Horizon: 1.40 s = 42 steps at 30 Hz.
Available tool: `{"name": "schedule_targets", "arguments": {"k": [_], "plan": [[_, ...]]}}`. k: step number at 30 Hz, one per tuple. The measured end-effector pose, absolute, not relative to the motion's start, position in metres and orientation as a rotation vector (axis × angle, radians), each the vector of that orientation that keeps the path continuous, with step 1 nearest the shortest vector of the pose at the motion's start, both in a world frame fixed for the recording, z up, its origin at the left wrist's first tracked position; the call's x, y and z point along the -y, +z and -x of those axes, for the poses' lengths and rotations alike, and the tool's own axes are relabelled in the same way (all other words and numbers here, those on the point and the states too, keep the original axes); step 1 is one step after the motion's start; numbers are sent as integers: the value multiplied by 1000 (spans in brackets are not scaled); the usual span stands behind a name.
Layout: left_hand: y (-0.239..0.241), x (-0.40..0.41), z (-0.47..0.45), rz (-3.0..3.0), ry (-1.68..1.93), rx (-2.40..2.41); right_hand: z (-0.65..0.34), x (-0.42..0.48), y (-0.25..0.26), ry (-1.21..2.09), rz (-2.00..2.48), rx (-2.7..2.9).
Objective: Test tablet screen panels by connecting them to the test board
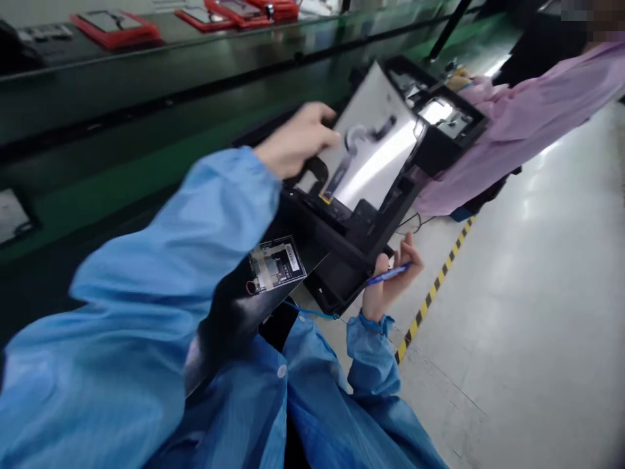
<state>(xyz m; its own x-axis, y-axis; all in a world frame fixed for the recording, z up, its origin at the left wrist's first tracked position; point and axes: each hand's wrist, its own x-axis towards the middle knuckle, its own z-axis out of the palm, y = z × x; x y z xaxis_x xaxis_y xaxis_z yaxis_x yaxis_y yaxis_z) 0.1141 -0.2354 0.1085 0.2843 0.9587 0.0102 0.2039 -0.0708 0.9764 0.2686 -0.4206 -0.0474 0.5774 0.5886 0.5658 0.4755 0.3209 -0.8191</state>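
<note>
My left hand (300,140) pinches the left edge of a thin flat panel (385,153), silvery and reflective, with a ribbon cable and a round mark on its face. The panel is held tilted over a black tray (332,228) with raised walls. Beside the tray's near right corner, my right hand (393,280) has its fingers curled round a slim blue pen-like tool (388,274). A blue cord (312,312) runs near my right cuff. On a dark surface below my left forearm lies a small electronic assembly (277,264) with tan tape and a white label.
Red-framed trays (114,29) with flat parts stand on the shelf at the back. Another black compartmented tray (452,117) adjoins on the right, close to a co-worker in a pink sleeve (527,107). Yellow-black tape (434,290) marks the floor.
</note>
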Motion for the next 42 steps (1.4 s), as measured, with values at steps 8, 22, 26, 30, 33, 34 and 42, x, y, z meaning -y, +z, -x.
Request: {"name": "schedule_targets", "arguments": {"k": [8,22,26,30,33,34,42], "plan": [[63,357,101,-904,1199,-1701,-212,419,-67,362,1126,2039],[-19,430,154,-1478,467,-2229,-193,415,-57,556,1243,1808],[-37,436,158,-2025,580,-2254,-151,424,-34,933,1201,1610],[-65,435,144,-2351,635,-1684,-92,427,-33,1358,1122,1689],[-74,432,140,-2381,589,-1546,-63,426,-46,1383,1193,1762],[-75,432,140,-2372,586,-1534,-59,426,-50,1340,1219,1762],[-74,431,141,-2325,606,-1499,-58,433,-64,928,1176,1994]]}}
